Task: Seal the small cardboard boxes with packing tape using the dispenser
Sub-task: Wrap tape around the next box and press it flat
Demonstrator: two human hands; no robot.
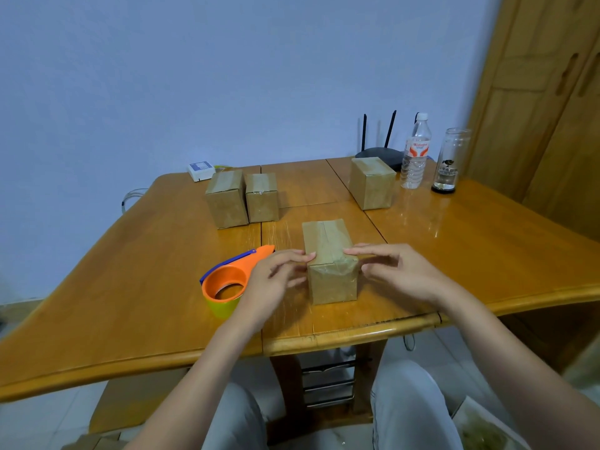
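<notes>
Far left on the bench (130,271): orange tape dispenser (227,280), lying idle on its side just beside the left hand, held by nobody. Behind it, two taped boxes (242,198) standing touching or nearly so.

Left hand (276,277): grip spread and relaxed, fingertips (308,254) resting on the left top edge of the near box (329,261), nothing pinched. Centre, close to the front edge of the bench: that near box itself, a strip of tape already running along its top seam and folded down over the front face, where it looks wrinkled.

Right hand (396,271): grip likewise spread, fingertips touching the right top edge, mirroring the other side.

Probably the smoothing step. Best done by steadying with one hand and rubbing flat fingers outward from the seam, then down over the front corner, chasing out wrinkles and bubbles. Worth pressing hardest at the loose tape end, since a lifted end peels. Light box, likely to slide on the glossy wood if pushed from one side only.

Further right and back: another taped box (371,183), then a water bottle (415,154) and a glass jar (449,160), well apart from the work.
</notes>
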